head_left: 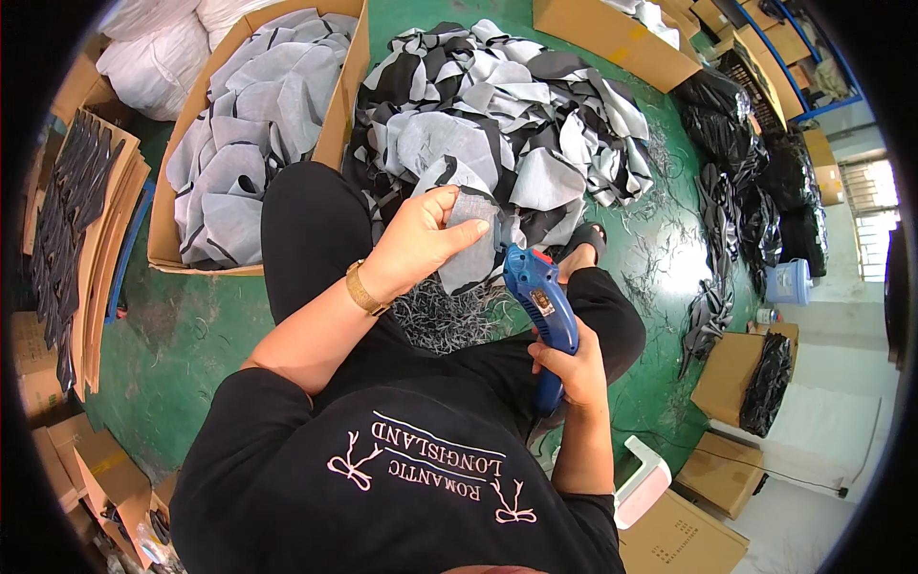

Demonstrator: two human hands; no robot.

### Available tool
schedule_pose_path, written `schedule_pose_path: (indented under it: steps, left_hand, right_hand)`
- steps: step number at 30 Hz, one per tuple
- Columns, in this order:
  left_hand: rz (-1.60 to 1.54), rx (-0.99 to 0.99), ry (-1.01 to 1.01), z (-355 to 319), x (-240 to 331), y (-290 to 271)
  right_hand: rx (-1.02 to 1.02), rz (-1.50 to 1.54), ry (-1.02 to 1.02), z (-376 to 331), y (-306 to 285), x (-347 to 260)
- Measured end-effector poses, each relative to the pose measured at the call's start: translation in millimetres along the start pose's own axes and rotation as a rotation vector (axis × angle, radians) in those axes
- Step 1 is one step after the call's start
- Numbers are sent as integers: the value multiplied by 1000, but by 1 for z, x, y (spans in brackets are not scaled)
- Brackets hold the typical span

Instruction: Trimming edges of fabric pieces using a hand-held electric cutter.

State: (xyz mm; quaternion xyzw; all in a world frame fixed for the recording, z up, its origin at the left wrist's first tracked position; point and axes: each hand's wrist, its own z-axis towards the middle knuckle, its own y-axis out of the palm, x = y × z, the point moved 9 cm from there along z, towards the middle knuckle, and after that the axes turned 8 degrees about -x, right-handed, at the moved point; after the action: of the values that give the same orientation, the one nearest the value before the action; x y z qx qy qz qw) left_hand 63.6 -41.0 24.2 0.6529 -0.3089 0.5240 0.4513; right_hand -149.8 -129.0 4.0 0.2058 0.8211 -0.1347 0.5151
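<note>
While the left hand (416,239) pinches a grey piece (470,239) and the right hand (572,368) grips the blue trimmer (540,306), a large pile (497,115) at twelve o'clock seemingly awaits, with the box (182,249) at ten o'clock well filled.

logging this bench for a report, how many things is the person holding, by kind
grey fabric piece, in the left hand: 1
blue handheld tool, in the right hand: 1
total: 2
</note>
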Motion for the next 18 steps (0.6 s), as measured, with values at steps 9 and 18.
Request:
schedule_pose_path:
  steps: [9, 18]
  left_hand:
    - [31, 21, -80, -8, 8, 0]
    - [202, -41, -91, -7, 12, 1]
  right_hand:
    - [-62, 105, 32, -2, 6, 3]
    - [-51, 95, 4, 0, 6, -3]
